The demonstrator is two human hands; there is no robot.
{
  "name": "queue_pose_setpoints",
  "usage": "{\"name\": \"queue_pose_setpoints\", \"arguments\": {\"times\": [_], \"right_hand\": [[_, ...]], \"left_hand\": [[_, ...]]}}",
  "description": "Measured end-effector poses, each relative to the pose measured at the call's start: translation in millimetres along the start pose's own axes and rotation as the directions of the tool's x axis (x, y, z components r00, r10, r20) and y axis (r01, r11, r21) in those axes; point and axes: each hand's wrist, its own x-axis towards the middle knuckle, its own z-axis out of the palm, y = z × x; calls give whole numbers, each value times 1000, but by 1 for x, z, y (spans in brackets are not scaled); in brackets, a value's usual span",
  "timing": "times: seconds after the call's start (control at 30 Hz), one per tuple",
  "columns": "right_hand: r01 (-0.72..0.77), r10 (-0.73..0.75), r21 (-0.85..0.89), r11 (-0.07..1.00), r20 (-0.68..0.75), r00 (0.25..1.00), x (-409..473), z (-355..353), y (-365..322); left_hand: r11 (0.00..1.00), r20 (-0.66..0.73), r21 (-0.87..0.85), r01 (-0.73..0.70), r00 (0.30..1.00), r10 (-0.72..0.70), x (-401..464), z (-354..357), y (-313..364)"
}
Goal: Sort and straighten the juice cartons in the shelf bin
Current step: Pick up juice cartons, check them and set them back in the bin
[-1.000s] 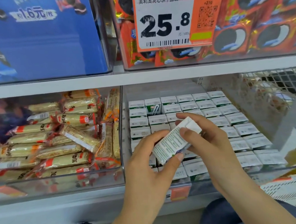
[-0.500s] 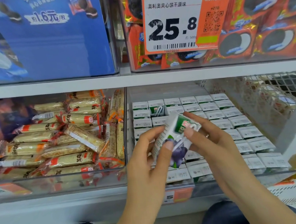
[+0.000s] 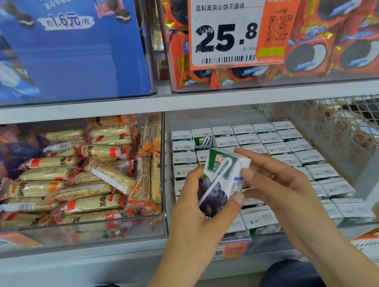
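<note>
Both hands gripping one juice carton above the bin; risk of slipping, toppling neat rows or snagging the straw.

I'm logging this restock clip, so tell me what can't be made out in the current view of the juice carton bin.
- Head view: the held juice carton has small print too small to read; left hand and right hand cover its lower edges.
- Cartons beneath both hands are hidden.
- The bin's own price tag is blocked by the left wrist.
- The wire basket contents are blurred.
</note>
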Motion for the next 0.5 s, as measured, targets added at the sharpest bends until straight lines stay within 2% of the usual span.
{"name": "queue_pose_setpoints", "arguments": {"times": [0.17, 0.5], "right_hand": [[18, -17, -41, 999, 35, 999, 0, -2, 0], [87, -85, -100, 991, 18, 996, -2, -1, -1]], "left_hand": [[999, 21, -43, -7, 1000, 8, 1, -3, -1], [999, 7, 38, -1, 1000, 1, 0, -3, -3]]}}
